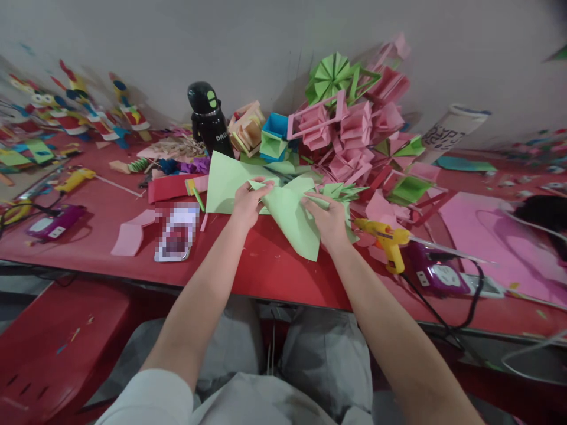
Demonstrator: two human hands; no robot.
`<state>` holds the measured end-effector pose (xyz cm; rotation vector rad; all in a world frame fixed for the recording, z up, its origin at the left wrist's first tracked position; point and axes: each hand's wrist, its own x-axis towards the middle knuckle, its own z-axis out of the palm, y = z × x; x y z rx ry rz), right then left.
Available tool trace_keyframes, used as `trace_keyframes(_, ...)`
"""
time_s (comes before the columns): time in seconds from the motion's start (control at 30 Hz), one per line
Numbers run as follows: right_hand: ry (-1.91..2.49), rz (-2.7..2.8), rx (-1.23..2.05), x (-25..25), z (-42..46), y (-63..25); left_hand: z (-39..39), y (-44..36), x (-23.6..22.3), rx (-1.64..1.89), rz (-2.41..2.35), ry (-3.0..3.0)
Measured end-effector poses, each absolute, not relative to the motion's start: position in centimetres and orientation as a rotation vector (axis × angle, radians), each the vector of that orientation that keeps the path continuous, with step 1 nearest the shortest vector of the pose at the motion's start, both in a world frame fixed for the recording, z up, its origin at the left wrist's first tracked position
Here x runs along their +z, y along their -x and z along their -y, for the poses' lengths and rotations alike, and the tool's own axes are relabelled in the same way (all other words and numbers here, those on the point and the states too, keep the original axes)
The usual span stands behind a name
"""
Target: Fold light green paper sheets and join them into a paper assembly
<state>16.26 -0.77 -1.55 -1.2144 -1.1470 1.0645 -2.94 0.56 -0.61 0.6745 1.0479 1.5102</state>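
A light green paper sheet [295, 215] is curved between my two hands, with one corner hanging down over the red table [259, 260]. My left hand [250, 200] pinches its upper left edge between thumb and fingers. On the opposite edge, the fingers of my right hand [328, 215] are closed on the sheet. Another light green sheet [224, 183] lies flat behind my left hand. Folded green paper pieces [341, 192] sit just beyond my right hand.
A yellow glue gun [385, 236] lies at right beside a purple power strip [436, 271] with cables. A phone [178, 233] lies at left. Behind stand a black bottle [210, 121] and a pile of pink folded paper shapes [354, 124].
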Motion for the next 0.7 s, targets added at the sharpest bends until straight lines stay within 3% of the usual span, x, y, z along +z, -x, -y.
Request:
trace_keyframes(0.4,1.159,1.110,1.100,-1.85,0.63,-16.23,-0.44,2.68,-0.51,1.495,-1.064,-0.659)
trace_keyframes(0.7,1.134,0.896,1.410,-1.15,0.76,-16.36,-0.49,2.48,-0.40,1.541,-1.029,-0.680)
